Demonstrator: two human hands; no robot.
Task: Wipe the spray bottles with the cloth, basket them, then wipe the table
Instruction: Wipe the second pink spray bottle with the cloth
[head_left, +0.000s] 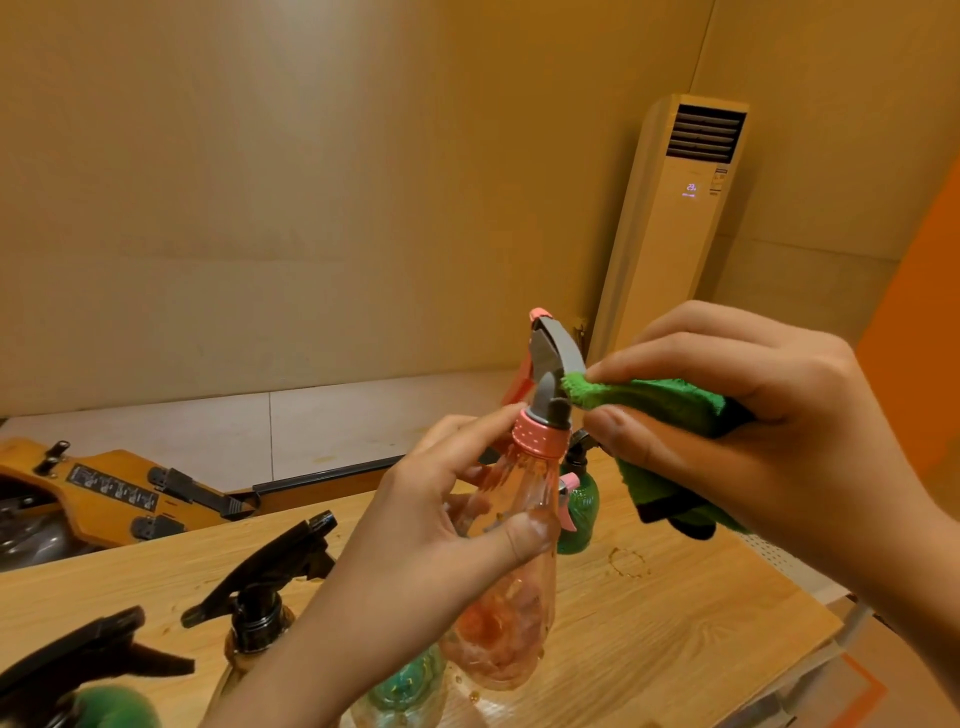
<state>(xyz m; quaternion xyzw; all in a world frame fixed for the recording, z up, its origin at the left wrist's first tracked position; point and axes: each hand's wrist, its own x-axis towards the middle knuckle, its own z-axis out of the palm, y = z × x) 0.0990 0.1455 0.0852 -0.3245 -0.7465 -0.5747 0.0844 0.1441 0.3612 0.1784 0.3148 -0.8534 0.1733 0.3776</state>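
My left hand (441, 525) grips the translucent pink plastic spray bottle (501, 639) around its upper body, thumb across the front and fingers curled behind the neck. The bottle stands nearly upright over the pale wooden table (691, 623), near 6 o'clock in my view; I cannot tell whether its base touches the wood. Its grey trigger head (553, 358) rises above a ribbed pink collar. My right hand (769, 415), at 3 o'clock from that head, pinches a folded green cloth with a dark edge (670, 400) between thumb and forefinger, and the cloth's tip touches the back of the grey head. Just behind the pink bottle, at 5 o'clock from the collar, a small green bottle with a pink trigger (582, 506) stands on the table. At 9 o'clock from the pink bottle's body stands an amber bottle with a black trigger head (260, 618), and at 8 o'clock, in the corner, a blurred green bottle with a black trigger head (78, 670). A teal-green bottle (408, 686) sits at the bottom edge just beside the pink one. A ring of water (628, 562) marks the table at 2 o'clock from the pink bottle's body. A tall cream floor-standing air conditioner (670, 234) stands at 1 o'clock.
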